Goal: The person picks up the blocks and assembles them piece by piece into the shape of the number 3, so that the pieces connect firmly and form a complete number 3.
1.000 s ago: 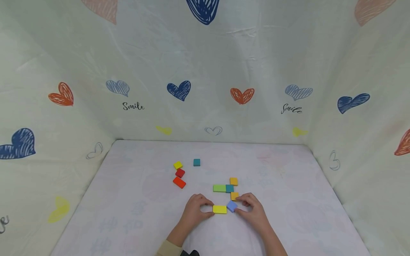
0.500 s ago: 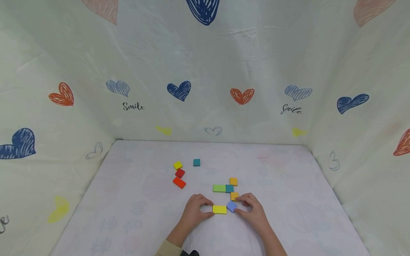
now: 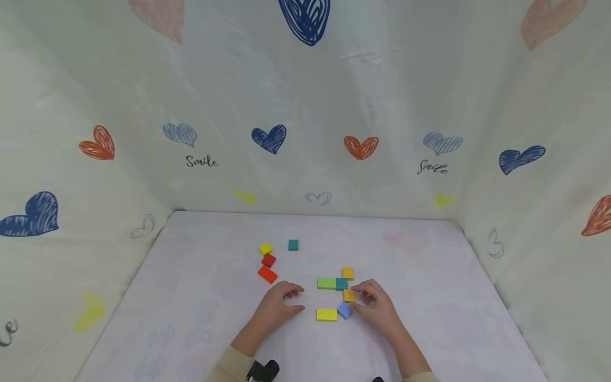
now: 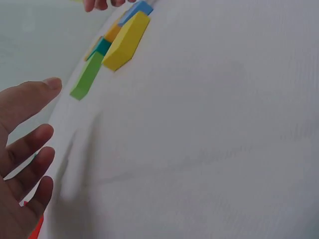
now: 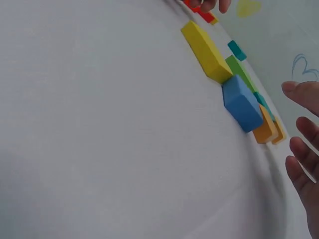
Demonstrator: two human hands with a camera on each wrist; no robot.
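Moved: left hand [image 3: 275, 305], withdrawn leftward from the long yellow block [image 3: 326, 315]; thumb and fingers parted, holding nothing. Right hand [image 3: 381, 307]: fingers loosely parted, empty, beside the blue block [image 3: 344, 310]. Both blocks: lower centre of frame, blue meeting yellow's right end.

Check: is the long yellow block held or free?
Free: the long yellow block lies on the table, apart from the left hand and right hand.

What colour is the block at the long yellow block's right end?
The block is blue, clearest in the right wrist view.
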